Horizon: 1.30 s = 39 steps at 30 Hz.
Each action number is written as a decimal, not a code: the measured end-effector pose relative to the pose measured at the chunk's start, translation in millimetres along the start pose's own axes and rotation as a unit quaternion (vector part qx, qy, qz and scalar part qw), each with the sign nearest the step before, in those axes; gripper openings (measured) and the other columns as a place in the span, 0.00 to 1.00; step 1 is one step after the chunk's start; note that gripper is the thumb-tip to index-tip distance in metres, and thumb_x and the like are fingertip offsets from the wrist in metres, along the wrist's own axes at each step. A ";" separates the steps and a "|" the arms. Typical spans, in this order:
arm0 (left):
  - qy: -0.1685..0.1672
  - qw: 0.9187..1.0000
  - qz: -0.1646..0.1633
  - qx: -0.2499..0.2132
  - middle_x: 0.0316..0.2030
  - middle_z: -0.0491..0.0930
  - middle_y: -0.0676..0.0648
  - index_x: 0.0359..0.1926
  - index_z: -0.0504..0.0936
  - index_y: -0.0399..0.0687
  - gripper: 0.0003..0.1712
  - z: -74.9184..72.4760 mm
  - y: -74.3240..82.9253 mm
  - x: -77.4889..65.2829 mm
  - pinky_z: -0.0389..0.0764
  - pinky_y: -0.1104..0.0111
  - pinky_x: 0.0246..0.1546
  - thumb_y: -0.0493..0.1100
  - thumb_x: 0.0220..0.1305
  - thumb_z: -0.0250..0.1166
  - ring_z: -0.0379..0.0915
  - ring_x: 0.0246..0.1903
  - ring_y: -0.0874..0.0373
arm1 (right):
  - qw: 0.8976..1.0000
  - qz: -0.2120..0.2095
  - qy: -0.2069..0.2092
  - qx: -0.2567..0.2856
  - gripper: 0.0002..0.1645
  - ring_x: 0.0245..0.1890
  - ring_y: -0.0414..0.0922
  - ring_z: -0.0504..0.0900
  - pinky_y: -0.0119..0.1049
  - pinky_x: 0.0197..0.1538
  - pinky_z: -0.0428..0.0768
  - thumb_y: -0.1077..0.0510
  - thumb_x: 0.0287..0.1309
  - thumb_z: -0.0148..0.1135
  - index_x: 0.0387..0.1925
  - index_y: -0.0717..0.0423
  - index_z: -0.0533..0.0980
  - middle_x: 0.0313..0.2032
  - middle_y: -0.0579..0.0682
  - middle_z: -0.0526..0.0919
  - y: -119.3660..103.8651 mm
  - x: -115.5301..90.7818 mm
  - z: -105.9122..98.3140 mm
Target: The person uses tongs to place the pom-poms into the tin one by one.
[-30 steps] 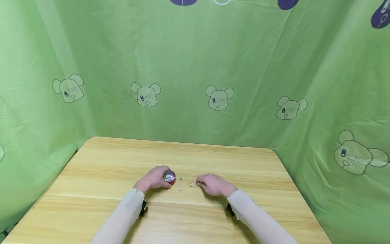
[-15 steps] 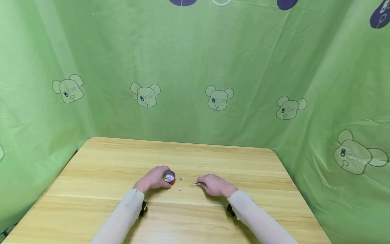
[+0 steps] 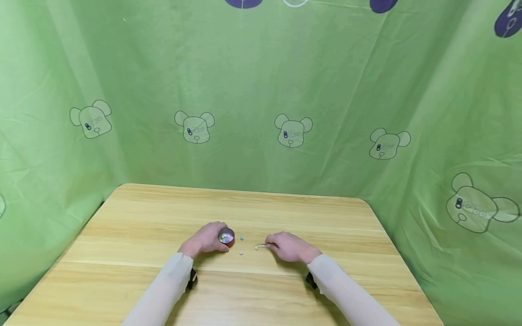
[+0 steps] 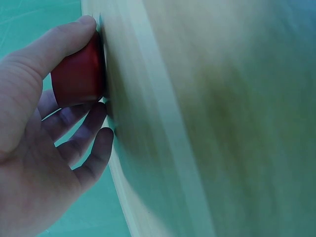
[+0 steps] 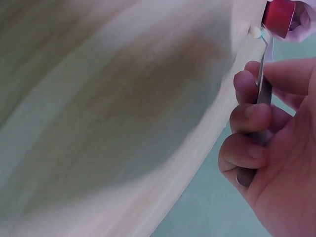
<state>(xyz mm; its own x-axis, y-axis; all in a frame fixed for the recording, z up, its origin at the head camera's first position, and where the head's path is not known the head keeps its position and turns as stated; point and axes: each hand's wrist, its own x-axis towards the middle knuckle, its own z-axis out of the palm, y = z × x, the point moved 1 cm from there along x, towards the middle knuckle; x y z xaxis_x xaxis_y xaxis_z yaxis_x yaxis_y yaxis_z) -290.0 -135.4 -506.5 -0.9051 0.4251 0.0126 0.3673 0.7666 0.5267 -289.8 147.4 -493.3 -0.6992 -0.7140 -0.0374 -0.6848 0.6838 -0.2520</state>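
Observation:
My left hand (image 3: 208, 237) grips a small red cup (image 4: 79, 74) standing on the table, thumb on one side and fingers curled on the other. Several coloured beads show inside its shiny interior in the head view. Across from it, my right hand (image 3: 288, 247) holds metal tweezers (image 5: 265, 89), their handle running through the curled fingers. The tweezer tips point toward the cup and meet a pale yellow bead (image 3: 256, 248) close to the tabletop. Between the cup and the tweezers lie a blue bead (image 3: 242, 238) and a pink bead (image 3: 241, 253).
The wooden table (image 3: 163, 199) has rounded far corners. A green curtain (image 3: 244, 163) with printed bear heads hangs behind it and along both sides. Dark wrist devices sit under both sleeves.
My right hand and the tweezers have shifted slightly to the right. The left hand and the cup stay in place, as do the blue and pink beads.

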 end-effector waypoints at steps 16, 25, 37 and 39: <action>0.001 1.000 -0.001 0.003 0.42 0.78 0.47 0.49 0.75 0.43 0.32 0.2 1.6 -0.4 0.73 0.56 0.50 0.47 0.43 0.77 0.73 0.44 0.51 | 0.999 -0.026 0.000 -0.023 0.09 0.33 0.36 0.76 0.36 0.41 0.78 0.62 0.66 0.51 0.41 0.50 0.77 0.34 0.41 0.80 1.6 -3.2 3.4; 0.002 1.000 -0.001 -0.004 0.43 0.78 0.47 0.49 0.75 0.44 0.31 -0.5 0.8 -0.7 0.73 0.55 0.50 0.47 0.43 0.77 0.73 0.44 0.51 | 0.999 -0.024 0.018 -0.011 0.09 0.32 0.35 0.75 0.35 0.40 0.78 0.62 0.66 0.51 0.42 0.52 0.78 0.35 0.43 0.81 -0.5 0.1 -1.4; -0.001 1.000 -0.002 -0.018 0.42 0.78 0.48 0.48 0.76 0.45 0.30 1.0 -0.7 0.2 0.74 0.56 0.49 0.47 0.43 0.77 0.74 0.43 0.52 | 1.000 -0.013 0.017 0.007 0.11 0.35 0.36 0.76 0.36 0.41 0.78 0.60 0.68 0.49 0.45 0.52 0.78 0.38 0.45 0.82 -10.8 17.2 -7.9; 0.000 1.000 -0.001 -0.019 0.42 0.78 0.48 0.49 0.76 0.45 0.30 0.6 -0.6 0.0 0.74 0.56 0.49 0.46 0.43 0.77 0.74 0.43 0.52 | 1.000 -0.013 0.019 0.006 0.12 0.36 0.37 0.77 0.36 0.42 0.78 0.60 0.68 0.49 0.45 0.52 0.78 0.39 0.46 0.82 -12.4 19.7 -9.2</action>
<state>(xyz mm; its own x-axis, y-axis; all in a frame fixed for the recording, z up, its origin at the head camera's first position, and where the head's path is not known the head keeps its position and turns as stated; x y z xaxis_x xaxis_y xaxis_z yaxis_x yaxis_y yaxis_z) -290.0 -135.5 -507.3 -0.9056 0.4239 0.0108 0.3571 0.7488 0.5584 -297.0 126.3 -482.1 -0.6892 -0.7245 0.0057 -0.6997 0.6636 -0.2647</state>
